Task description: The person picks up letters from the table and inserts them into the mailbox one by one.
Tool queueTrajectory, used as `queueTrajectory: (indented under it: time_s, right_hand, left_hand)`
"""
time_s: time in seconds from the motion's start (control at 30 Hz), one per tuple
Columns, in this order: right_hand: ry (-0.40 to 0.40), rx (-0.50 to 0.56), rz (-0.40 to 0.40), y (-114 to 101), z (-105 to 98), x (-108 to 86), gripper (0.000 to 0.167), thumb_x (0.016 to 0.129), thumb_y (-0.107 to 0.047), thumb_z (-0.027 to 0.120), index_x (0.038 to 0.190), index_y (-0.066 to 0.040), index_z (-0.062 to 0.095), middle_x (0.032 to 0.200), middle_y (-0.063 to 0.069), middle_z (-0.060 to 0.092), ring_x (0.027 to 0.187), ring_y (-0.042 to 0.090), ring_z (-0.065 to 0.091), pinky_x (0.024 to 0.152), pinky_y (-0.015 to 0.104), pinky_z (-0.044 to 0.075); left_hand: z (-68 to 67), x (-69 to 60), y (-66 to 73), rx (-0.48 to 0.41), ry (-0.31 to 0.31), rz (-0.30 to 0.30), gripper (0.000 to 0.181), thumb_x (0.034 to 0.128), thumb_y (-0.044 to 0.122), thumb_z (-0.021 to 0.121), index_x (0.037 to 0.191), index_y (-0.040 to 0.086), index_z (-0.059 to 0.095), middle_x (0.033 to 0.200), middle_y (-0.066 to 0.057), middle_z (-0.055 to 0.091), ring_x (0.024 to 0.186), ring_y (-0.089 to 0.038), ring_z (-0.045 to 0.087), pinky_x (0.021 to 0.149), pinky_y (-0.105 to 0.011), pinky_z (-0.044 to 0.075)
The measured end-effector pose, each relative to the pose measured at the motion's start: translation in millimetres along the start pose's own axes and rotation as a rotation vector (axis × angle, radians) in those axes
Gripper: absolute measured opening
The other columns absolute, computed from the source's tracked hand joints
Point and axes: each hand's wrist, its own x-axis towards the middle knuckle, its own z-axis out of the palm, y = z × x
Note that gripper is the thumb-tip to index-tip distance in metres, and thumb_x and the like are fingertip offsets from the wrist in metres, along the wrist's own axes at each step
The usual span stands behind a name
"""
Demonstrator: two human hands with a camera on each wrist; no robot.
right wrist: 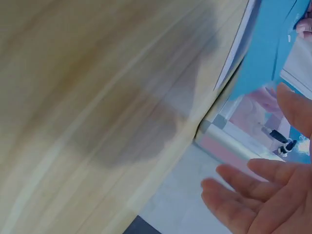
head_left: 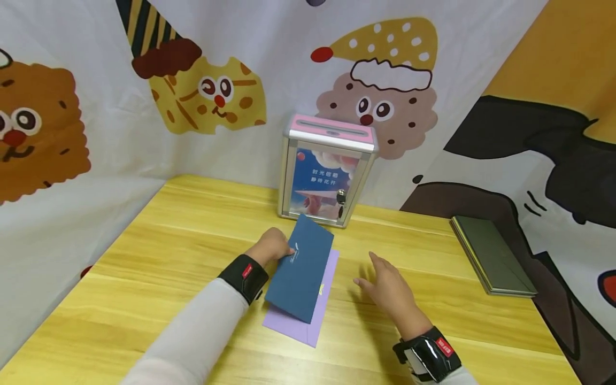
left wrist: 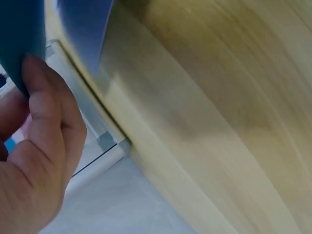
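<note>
A dark blue envelope [head_left: 304, 272] is pinched along its left edge by my left hand [head_left: 271, 246], thumb on its front. In the left wrist view my left hand [left wrist: 44, 141] has its fingers curled at the edge of the blue envelope [left wrist: 19, 34]. Beneath it, a purple envelope [head_left: 308, 332] shows at the lower and right sides. My right hand [head_left: 392, 294] is held to the right of both, fingers spread and touching nothing. In the right wrist view the right hand [right wrist: 273, 195] is below the blue envelope [right wrist: 261, 58], apart from it.
A silver-framed box [head_left: 324, 176] with a pink slotted top and a small lock stands at the back of the wooden table [head_left: 192, 230]. A stack of dark green envelopes [head_left: 493, 256] lies at the right edge. A cartoon-printed cloth [head_left: 284, 64] hangs behind.
</note>
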Motion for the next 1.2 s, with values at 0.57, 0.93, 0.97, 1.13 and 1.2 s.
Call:
queueTrajectory:
  time_s: [0.57,0.93,0.97,1.13,1.2]
  right_hand:
    - [-0.061,0.446,-0.220,-40.4,-1.4,4.2,0.029,0.090,-0.016,0.069,0.114,0.001,0.067,0.096,0.005,0.071,0.092,0.023,0.066,0.078,0.037,0.054]
    - [0.109,0.471,-0.189,-53.3,-41.5,20.6,0.011,0.092,-0.006,0.065,0.082,-0.003,0.064,0.080,0.007,0.070,0.078,0.027,0.067,0.066,0.035,0.051]
    - [0.142,0.437,-0.207,-55.0,-47.2,23.0,0.012,0.092,-0.007,0.065,0.081,-0.004,0.065,0.080,0.006,0.070,0.072,0.024,0.064,0.061,0.031,0.048]
    - [0.366,0.293,-0.397,-67.7,-80.8,37.8,0.012,0.089,-0.004,0.068,0.078,-0.003,0.065,0.078,0.009,0.069,0.048,0.015,0.039,0.048,0.028,0.029]
    - [0.473,0.251,-0.489,-73.4,-94.2,45.4,0.009,0.088,-0.002,0.069,0.079,-0.001,0.067,0.075,0.010,0.068,0.046,0.012,0.035,0.048,0.026,0.029]
  left_hand:
    - [-132.1,-131.2,98.4,-0.770,0.035,-0.065,0.009,0.0913,0.004,0.066,0.087,-0.002,0.062,0.071,-0.004,0.055,0.065,-0.014,0.050,0.063,-0.031,0.048]
    - [-162.2,-128.4,120.1,-0.563,0.223,0.145,0.027,0.0910,0.012,0.068,0.074,0.007,0.047,0.068,0.000,0.035,0.065,-0.017,0.036,0.061,-0.029,0.032]
    - [-166.7,-127.4,122.4,-0.544,0.239,0.170,0.033,0.0910,0.011,0.068,0.071,0.008,0.041,0.067,0.000,0.030,0.063,-0.017,0.034,0.061,-0.029,0.030]
    - [-193.1,-121.6,136.4,-0.459,0.415,0.322,0.047,0.0902,0.007,0.067,0.066,0.012,0.027,0.066,0.001,0.020,0.060,-0.017,0.031,0.059,-0.028,0.030]
    - [-203.8,-118.7,142.2,-0.411,0.527,0.388,0.042,0.0891,0.007,0.068,0.064,0.010,0.034,0.063,-0.001,0.029,0.059,-0.017,0.037,0.059,-0.028,0.033]
